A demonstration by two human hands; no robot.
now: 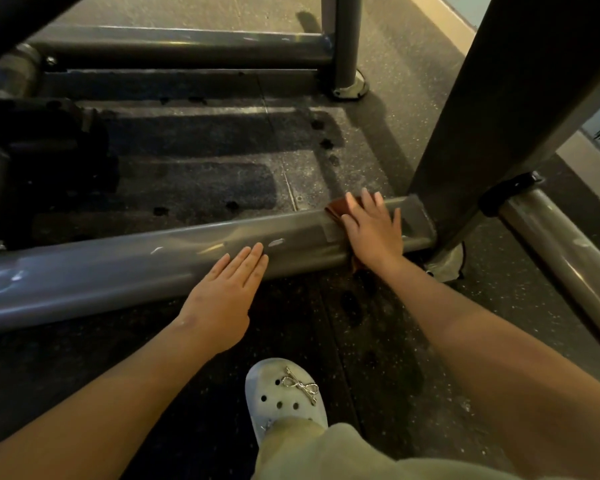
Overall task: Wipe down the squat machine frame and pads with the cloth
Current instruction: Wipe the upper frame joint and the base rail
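A grey tube of the squat machine frame (118, 268) runs low across the floor from left to right. My right hand (374, 230) lies flat with straight fingers on a brown cloth (338, 209), pressing it onto the tube close to the thick upright post (492, 105). Most of the cloth is hidden under the hand. My left hand (222, 296) is flat with fingers together, its fingertips touching the near side of the same tube. No pads are in view.
A second grey frame tube (174, 46) lies farther back, joined to a round post with a floor foot (349, 84). Another tube (561, 258) runs off to the right. Dark speckled rubber floor (222, 161) lies between. My pale clog (284, 393) stands near the front.
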